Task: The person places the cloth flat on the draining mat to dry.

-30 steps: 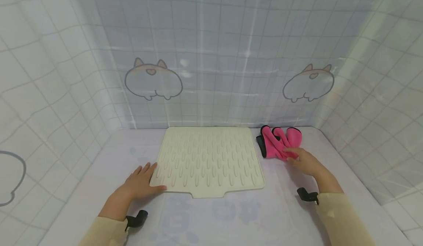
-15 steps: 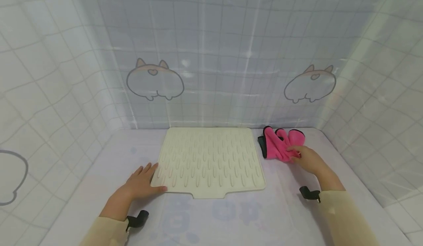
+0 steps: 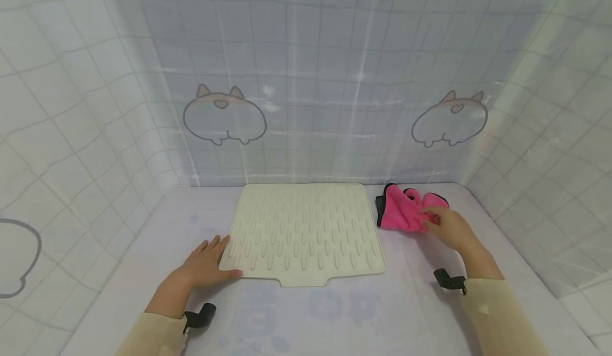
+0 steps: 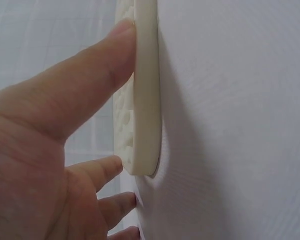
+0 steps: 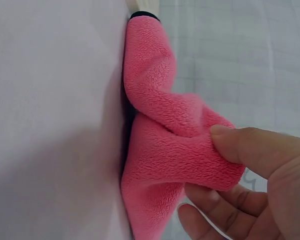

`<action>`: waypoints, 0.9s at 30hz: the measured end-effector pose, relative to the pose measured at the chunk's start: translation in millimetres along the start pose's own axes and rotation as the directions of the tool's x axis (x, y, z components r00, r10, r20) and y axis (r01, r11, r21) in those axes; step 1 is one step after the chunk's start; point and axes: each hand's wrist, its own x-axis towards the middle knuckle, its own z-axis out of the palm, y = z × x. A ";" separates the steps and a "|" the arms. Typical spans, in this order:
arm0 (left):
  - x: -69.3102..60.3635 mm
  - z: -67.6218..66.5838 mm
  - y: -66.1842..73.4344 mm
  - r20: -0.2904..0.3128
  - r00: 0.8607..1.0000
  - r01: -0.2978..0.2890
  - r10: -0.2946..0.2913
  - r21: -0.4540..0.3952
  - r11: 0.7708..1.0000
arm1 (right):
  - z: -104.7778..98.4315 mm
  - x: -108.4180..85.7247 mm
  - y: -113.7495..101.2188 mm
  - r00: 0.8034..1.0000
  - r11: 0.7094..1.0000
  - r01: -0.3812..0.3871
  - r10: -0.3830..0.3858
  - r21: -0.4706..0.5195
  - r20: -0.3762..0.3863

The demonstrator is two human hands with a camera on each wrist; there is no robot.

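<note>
Right hand (image 3: 451,231) is pinching the cloth (image 3: 400,215); left hand (image 3: 204,265) — fingers spread, gripping nothing — is touching the mat (image 3: 303,228)

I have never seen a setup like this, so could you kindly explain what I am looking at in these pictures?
There is no machine here: a person works with two bare hands, the left grip and the right grip. The wide picture comes from a camera worn on the head, looking forward and down. The two close pictures come from cameras on the wrists, one for each side. On the pale surface lies a cream ridged mat, and to its right a bunched pink cloth with dark edging. The left grip, fingers extended, touches the mat at its near left corner. The right grip pinches a fold of the cloth between thumb and fingers.
</note>
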 end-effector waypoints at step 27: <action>-0.9 -3.1 2.3 0.008 1.000 0.005 -0.005 -0.009 1.000 | -14.6 -2.2 -39.9 0.908 0.981 0.163 -0.108 0.106 -0.405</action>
